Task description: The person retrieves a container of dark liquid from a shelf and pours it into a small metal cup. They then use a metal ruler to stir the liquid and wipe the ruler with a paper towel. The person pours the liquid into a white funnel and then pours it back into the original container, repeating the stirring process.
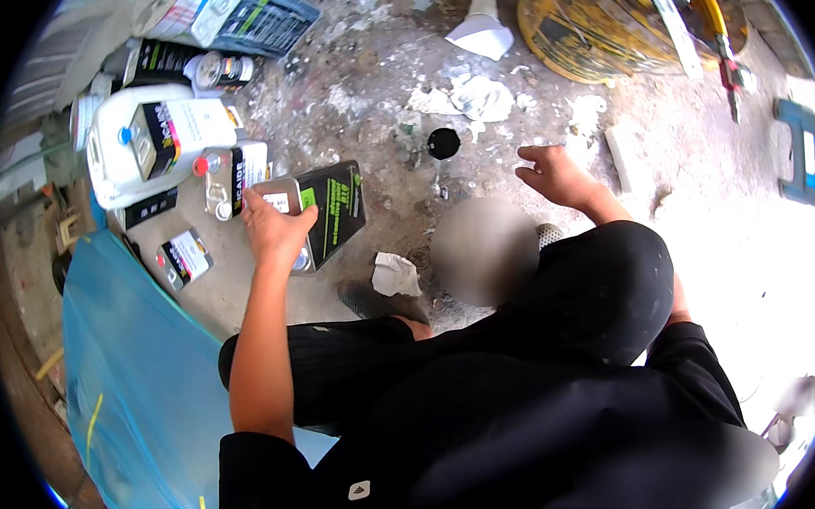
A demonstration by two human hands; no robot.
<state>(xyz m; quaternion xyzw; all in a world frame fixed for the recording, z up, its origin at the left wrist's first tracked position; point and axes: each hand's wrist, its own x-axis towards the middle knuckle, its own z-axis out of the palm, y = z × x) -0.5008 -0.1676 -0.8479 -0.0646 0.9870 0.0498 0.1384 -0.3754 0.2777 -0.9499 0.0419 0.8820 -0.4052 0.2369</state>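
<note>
My left hand [275, 229] is spread across the near end of a flat-sided metal can [339, 207] with a black and green label. Its thumb and fingers grip the can's edges, and the can seems tilted. Over the floor by my right knee, my right hand [560, 176] holds nothing, its index finger stretched out and the others partly curled. Between the hands, farther off, is a small round vessel [443, 143] that looks black inside. A clear bottle with a red cap [207, 165] and a small labelled can [186, 259] stand left of my left hand.
A white jug [111, 146] and several cans crowd the far left. Blue sheeting [137, 361] covers the near left. Crumpled white paper [482, 98], a white paper cone [483, 34] and a paint-stained yellow drum [589, 28] are ahead. A blue plastic piece [800, 153] lies right.
</note>
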